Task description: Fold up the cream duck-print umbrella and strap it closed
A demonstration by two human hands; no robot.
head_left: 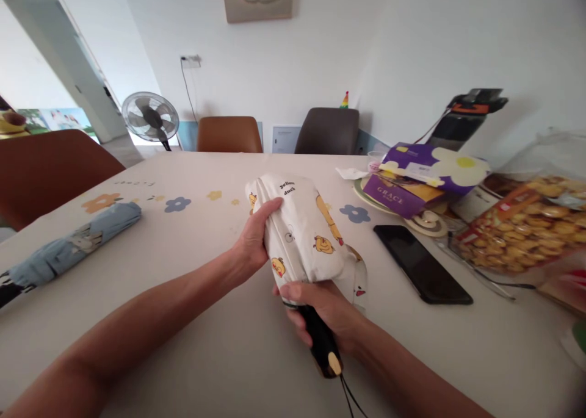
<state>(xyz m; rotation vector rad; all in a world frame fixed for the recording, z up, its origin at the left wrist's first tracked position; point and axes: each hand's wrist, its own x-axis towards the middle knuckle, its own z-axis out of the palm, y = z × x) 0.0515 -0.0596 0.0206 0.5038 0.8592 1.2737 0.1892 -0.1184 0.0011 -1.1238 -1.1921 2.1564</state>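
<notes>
A white folding umbrella (300, 223) printed with yellow ducks lies across both hands above the table, its cloth gathered into loose folds. Its black handle (323, 342) points toward me, with a dark cord hanging from the end. My left hand (259, 235) grips the left side of the cloth, thumb on top and the other fingers hidden beneath. Around the lower end, just above the handle, my right hand (320, 308) is wrapped. A loose strap (359, 277) of the same cloth sticks out on the right.
A blue folded umbrella (77, 241) lies on the left of the table (192, 320). To the right are a black phone (421, 262), glasses (485, 274), a purple box (434, 165) and a bag of cookies (531, 223). Chairs (229, 134) and a fan (151, 118) stand beyond.
</notes>
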